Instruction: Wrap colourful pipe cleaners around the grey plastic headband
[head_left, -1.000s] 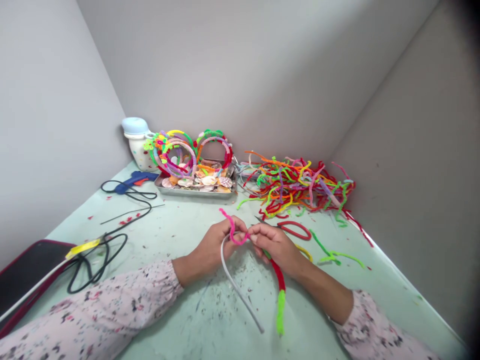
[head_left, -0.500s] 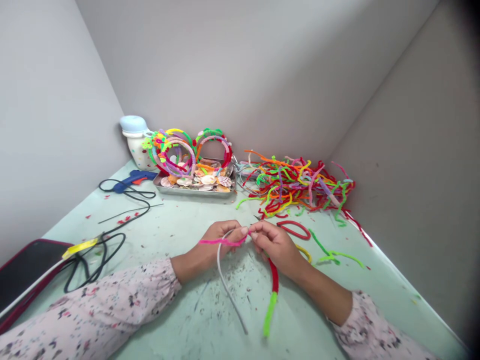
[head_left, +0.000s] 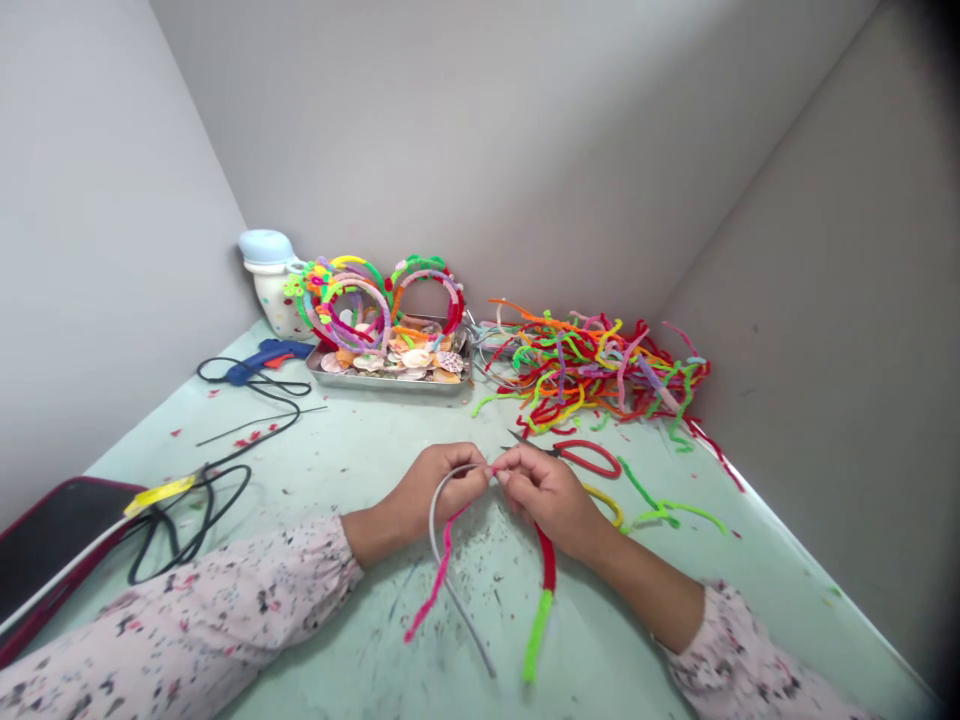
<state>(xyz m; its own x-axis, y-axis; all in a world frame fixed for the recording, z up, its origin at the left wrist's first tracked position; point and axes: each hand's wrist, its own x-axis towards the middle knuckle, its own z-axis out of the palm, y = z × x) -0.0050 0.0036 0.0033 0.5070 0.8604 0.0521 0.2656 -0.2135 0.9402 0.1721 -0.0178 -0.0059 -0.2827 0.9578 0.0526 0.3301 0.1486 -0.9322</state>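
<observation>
A bare grey headband [head_left: 450, 585] curves between my hands, its right part wrapped in red and, at the end, bright green pipe cleaner. My left hand [head_left: 446, 490] is closed in a pinch on the grey part near the top of the arch. Close against it, my right hand [head_left: 544, 490] pinches the wrapped part, and its fingers hide some of the band. A pink pipe cleaner [head_left: 442, 575] comes out at the fingertips and hangs down across the grey band. Scissors [head_left: 589, 458] with red and yellow handles lie just behind my right hand.
A metal tray [head_left: 390, 383] of shells holds several wrapped headbands [head_left: 352, 285]. Right of it lies a heap of colourful pipe cleaners [head_left: 600, 365]. A blue glue gun [head_left: 270, 355], black cable [head_left: 247, 470], white jar [head_left: 274, 290] and dark tablet-like device [head_left: 60, 540] sit on the left.
The pink pipe cleaner's loose end has swung from lying across my left hand to hanging below it. My hands have shifted slightly, and more of the scissor blades shows.
</observation>
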